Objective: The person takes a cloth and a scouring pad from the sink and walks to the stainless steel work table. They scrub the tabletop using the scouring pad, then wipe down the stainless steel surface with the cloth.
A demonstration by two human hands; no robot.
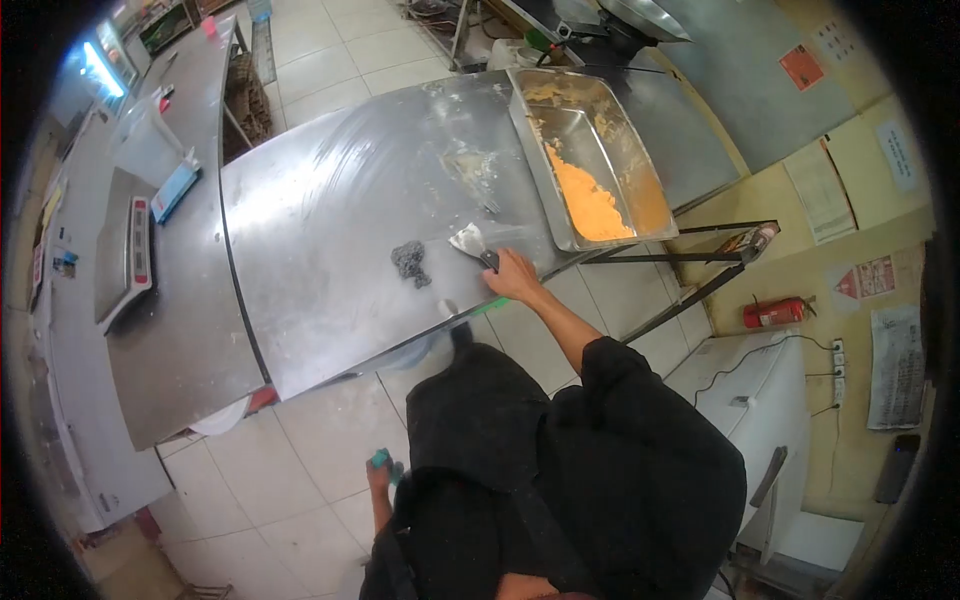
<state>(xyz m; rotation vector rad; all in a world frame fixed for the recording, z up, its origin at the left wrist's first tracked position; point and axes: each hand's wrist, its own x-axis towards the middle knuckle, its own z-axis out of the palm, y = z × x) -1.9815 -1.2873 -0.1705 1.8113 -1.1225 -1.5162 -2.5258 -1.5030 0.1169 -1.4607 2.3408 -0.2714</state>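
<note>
My right hand [513, 275] is wrapped round the dark handle of a scraper [468, 240]. The scraper's pale, smeared blade lies at the steel table top [320, 240]. Left of it on the metal rests a crumpled grey steel wool scrubber [409, 263]. Down beside my body, below the table's height, my left hand [379, 490] is closed round a small teal thing [380, 458], whose kind I cannot make out. Whitish smears [475, 180] mark the far part of the table top.
At the table's right end sits a deep metal pan [560, 215] with orange powder or crumbs [590, 205] in it. A digital scale [135, 245] and a blue box [176, 190] occupy the left counter. A fire extinguisher [773, 312] is on the right wall, above a white freezer [750, 390].
</note>
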